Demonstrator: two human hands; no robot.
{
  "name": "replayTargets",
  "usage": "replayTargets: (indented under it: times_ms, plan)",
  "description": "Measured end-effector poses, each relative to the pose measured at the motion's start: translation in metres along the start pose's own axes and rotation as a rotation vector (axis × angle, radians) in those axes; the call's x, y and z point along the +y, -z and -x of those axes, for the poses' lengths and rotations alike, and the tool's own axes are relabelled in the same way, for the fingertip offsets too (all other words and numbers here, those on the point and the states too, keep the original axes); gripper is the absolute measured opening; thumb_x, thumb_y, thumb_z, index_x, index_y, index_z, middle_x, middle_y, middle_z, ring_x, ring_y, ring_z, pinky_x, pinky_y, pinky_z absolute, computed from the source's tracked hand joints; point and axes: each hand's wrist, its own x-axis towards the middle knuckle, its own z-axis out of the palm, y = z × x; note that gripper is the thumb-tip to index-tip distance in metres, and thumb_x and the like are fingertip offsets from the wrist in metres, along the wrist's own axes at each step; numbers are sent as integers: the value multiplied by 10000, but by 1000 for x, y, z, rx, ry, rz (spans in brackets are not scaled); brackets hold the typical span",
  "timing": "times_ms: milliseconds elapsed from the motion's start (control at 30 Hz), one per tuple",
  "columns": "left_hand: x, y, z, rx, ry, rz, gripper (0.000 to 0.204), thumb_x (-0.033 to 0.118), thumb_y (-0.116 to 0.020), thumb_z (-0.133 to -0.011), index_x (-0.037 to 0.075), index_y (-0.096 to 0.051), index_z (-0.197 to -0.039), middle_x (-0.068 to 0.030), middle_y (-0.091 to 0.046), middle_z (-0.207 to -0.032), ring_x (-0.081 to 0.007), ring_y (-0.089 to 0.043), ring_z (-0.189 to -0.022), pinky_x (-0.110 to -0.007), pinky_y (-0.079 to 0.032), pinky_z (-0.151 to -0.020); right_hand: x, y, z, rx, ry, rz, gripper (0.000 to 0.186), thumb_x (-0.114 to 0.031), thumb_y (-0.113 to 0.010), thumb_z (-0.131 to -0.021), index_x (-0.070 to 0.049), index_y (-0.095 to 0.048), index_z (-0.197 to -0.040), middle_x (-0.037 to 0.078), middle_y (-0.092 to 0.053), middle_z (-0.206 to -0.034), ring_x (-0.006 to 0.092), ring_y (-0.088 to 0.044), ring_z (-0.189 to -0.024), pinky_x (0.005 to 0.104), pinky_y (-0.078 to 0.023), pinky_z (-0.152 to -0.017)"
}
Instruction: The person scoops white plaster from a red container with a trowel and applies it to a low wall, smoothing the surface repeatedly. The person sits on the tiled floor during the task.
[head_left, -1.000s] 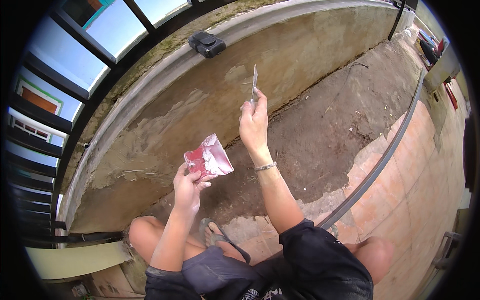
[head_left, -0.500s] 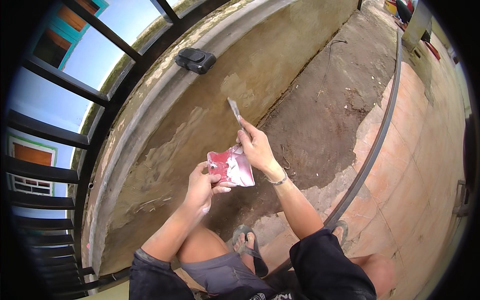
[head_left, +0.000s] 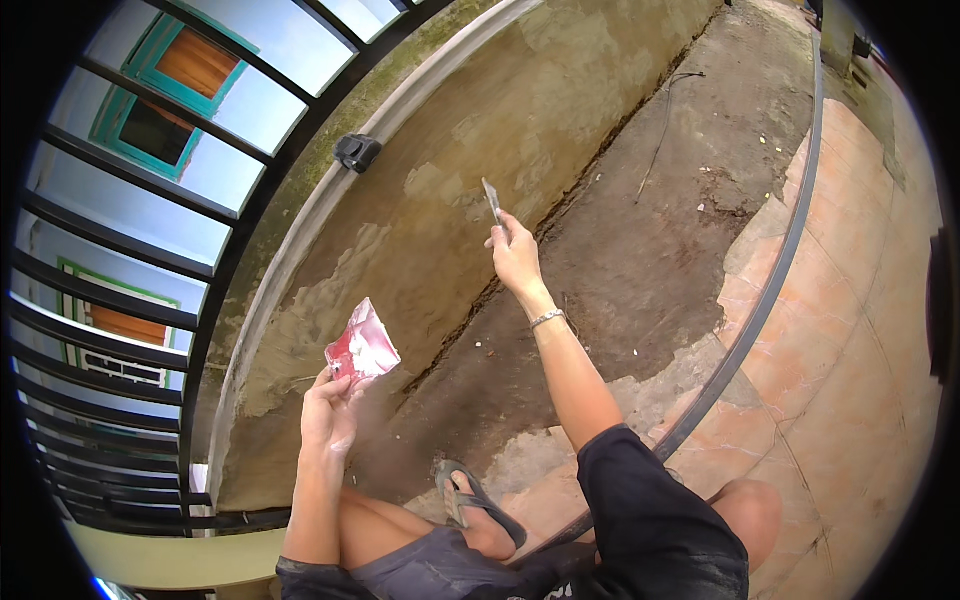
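My left hand [head_left: 328, 415] grips a small red-and-pink sheet [head_left: 364, 345] by its lower edge, thumb on top. White paste lies on the sheet's face, and some is smeared on my wrist. Out ahead, my right hand [head_left: 516, 258] is closed round the handle of a putty knife [head_left: 491, 198], its thin metal blade pointing up toward the wall. The low plastered wall [head_left: 470, 170] in front has lighter, rough patches on its brown surface. From this view I cannot tell whether the blade touches the wall.
A black case [head_left: 357, 152] rests on the wall's ledge, beside dark metal railings [head_left: 228, 245]. Bare soil [head_left: 650, 220] runs along the wall's foot. A grey metal bar [head_left: 768, 320] lies between it and the orange tiles [head_left: 830, 300]. My sandalled foot [head_left: 482, 515] is below.
My hands have moved apart. The left has shifted left with the sheet, which is now tilted; the right has reached forward toward the wall with the putty knife. The view has turned slightly.
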Motion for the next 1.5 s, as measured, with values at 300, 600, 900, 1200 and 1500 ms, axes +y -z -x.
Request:
replayTargets:
  times_ms: [300, 600, 900, 1200, 1500]
  plan:
    - [-29, 1, -32, -27, -49, 109, 422, -84, -468, -931, -100, -483, -1353, -216, -668, -1223, -282, -734, -916, -311, -646, -762, -3, -19, 28, -125, -106, 45, 433, -185, -580, -1027, 17, -573, -1410, 180, -753, -857, 272, -744, -829, 379, -552, -795]
    - [-60, 4, -36, -108, 0, 176, 439, -75, -476, -945, -95, -444, -1382, -229, -682, -1179, -304, -757, -915, -299, -624, -664, -40, 23, 72, -601, -539, -1083, 350, -255, -506, -1104, -23, -517, -1366, 110, -640, -940, 55, -464, -547, 181, -387, -426]
    - [-69, -5, -19, -148, 35, 207, 428, -69, -486, -949, -83, -405, -1370, -245, -683, -1155, -316, -764, -880, -317, -625, -654, -81, 43, 112, -541, -103, -363, 326, -142, -583, -1069, 6, -588, -1359, 79, -700, -1060, 102, -611, -824, 255, -530, -726]
    - [-66, -3, -19, -192, 76, 301, 434, -82, -498, -950, -46, -455, -1380, -219, -688, -1172, -298, -757, -888, -273, -602, -633, -79, 24, 146, -503, 585, 372, 384, 84, -635, -905, -59, -740, -1246, 114, -724, -1060, 253, -670, -972, 350, -491, -867]
    - [-72, 11, -26, -63, 30, 234, 499, -93, -493, -936, -58, -404, -1426, -254, -681, -1176, -325, -760, -860, -278, -601, -595, -46, 56, 148, -381, 646, 497, 360, 80, -651, -869, -57, -763, -1183, 127, -718, -945, 282, -664, -832, 355, -481, -743]
